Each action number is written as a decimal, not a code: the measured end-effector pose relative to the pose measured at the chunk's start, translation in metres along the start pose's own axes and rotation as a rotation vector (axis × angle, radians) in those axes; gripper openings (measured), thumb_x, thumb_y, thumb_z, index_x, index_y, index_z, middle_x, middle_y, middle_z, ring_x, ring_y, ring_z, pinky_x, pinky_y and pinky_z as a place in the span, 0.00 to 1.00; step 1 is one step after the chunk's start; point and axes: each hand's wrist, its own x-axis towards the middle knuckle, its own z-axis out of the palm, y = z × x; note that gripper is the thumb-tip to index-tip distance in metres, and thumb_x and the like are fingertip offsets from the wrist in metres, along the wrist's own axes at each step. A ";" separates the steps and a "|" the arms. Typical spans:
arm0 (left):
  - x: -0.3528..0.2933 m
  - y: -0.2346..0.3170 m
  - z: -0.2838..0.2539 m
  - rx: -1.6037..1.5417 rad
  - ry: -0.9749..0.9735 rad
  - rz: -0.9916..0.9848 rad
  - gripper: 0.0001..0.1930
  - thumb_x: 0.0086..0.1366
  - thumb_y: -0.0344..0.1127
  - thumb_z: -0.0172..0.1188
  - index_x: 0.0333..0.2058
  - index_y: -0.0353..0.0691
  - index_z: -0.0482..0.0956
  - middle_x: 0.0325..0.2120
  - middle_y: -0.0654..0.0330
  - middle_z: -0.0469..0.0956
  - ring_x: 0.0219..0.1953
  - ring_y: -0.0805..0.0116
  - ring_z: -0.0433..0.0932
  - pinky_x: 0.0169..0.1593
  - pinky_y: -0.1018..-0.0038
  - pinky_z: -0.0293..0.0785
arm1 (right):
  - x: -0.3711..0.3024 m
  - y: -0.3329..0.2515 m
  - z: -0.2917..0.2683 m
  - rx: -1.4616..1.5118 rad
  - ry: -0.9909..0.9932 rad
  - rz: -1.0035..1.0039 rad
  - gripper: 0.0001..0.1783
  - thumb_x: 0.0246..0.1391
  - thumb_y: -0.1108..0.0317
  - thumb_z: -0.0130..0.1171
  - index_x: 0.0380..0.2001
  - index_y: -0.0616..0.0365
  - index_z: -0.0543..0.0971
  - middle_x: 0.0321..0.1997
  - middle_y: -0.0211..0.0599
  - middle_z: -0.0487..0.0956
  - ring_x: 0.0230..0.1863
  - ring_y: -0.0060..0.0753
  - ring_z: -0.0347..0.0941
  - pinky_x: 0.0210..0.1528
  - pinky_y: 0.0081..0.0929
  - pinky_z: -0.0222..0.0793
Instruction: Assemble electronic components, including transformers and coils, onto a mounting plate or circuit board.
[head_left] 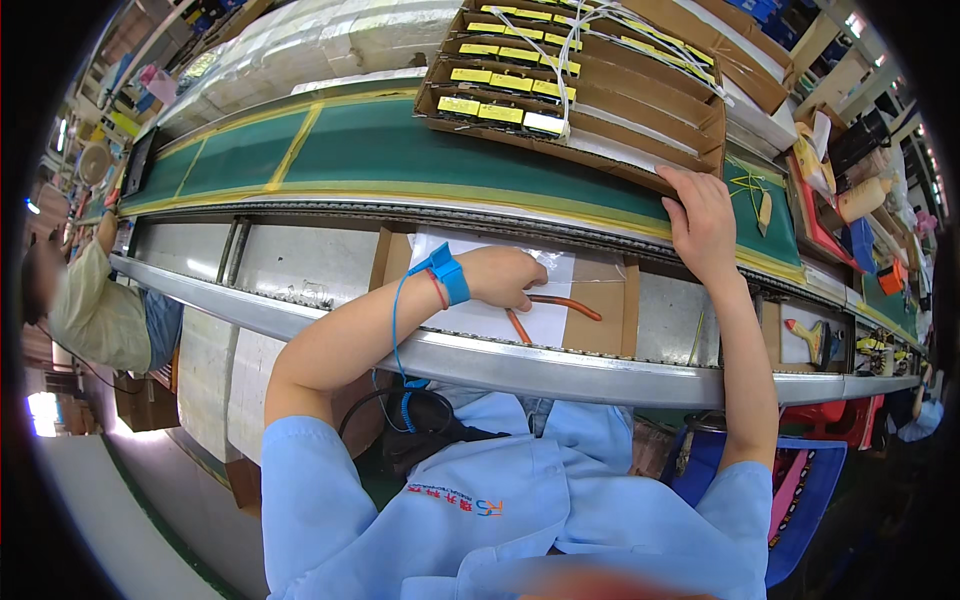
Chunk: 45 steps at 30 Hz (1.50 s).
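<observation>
Two slim orange handles show on the near side of the green conveyor belt (375, 150), belonging to what look like pliers (567, 303); they splay apart, one curving gently toward its end. They lie over a white sheet (460, 318) in a shallow cardboard tray (628, 320), just below the left hand (507, 278). That hand is turned down with its fingers curled, and from where I stand I can't tell whether it grips the tool or only covers it. A blue wrist strap (450, 276) circles the wrist.

On the belt sits a brown partitioned carton (640, 150). Dark blocks with bright yellow labels (500, 113) fill the left part of its front rows, one block in the front row being white on top, and white cables (573, 60) loop over them. The right hand (705, 222) reaches over the belt's near edge, bent fingers touching the carton's near right corner; whether they clasp the cardboard or just rest there is unclear.

The tool's head is hidden beneath the left hand, and so is that palm. Beyond the belt's middle, the carton's far end runs out of sight, its rearmost blocks hard to separate under the tangled cables.
</observation>
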 end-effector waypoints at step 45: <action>0.025 -0.016 0.015 0.177 0.029 0.106 0.23 0.51 0.44 0.68 0.43 0.37 0.81 0.38 0.49 0.81 0.44 0.48 0.79 0.47 0.58 0.74 | -0.008 0.009 0.007 -0.028 -0.055 -0.026 0.23 0.53 0.79 0.55 0.54 0.60 0.73 0.48 0.45 0.76 0.50 0.49 0.71 0.58 0.40 0.61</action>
